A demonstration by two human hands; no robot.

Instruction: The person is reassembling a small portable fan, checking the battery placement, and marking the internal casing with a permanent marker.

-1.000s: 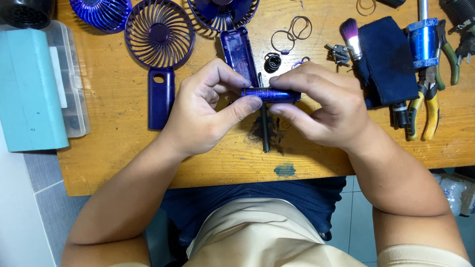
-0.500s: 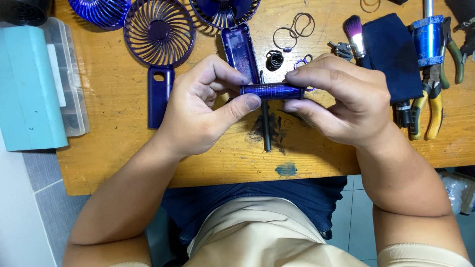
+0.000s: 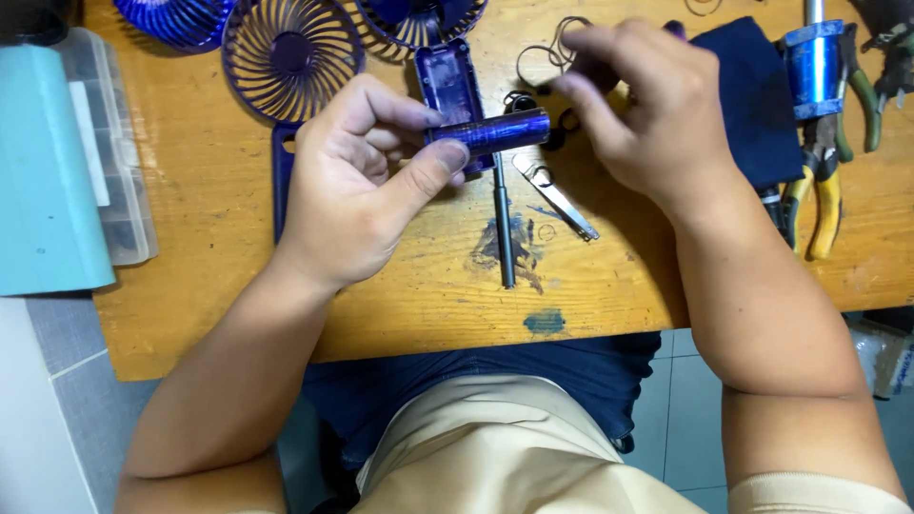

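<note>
My left hand point(image 3: 357, 181) pinches a shiny blue cylinder point(image 3: 495, 131), battery-shaped, held level above the wooden table point(image 3: 190, 238). My right hand point(image 3: 647, 105) is off the cylinder, fingers spread, hovering over small dark parts and wire rings point(image 3: 552, 48) near the table's far side. Just below the cylinder lie a thin dark screwdriver point(image 3: 505, 233) and metal tweezers point(image 3: 557, 195). A dark blue fan handle shell point(image 3: 447, 81) lies behind the cylinder.
Blue fan grilles point(image 3: 290, 57) lie at the back left. A teal box point(image 3: 43, 171) and a clear compartment case point(image 3: 119, 143) sit at the left edge. A dark blue cloth point(image 3: 752, 95), yellow-handled pliers point(image 3: 819, 205) and a blue metal cylinder point(image 3: 811, 62) are at right.
My right hand has let go of the blue cylinder and moved up and to the right. The left hand now holds it alone. The tweezers have come into sight.
</note>
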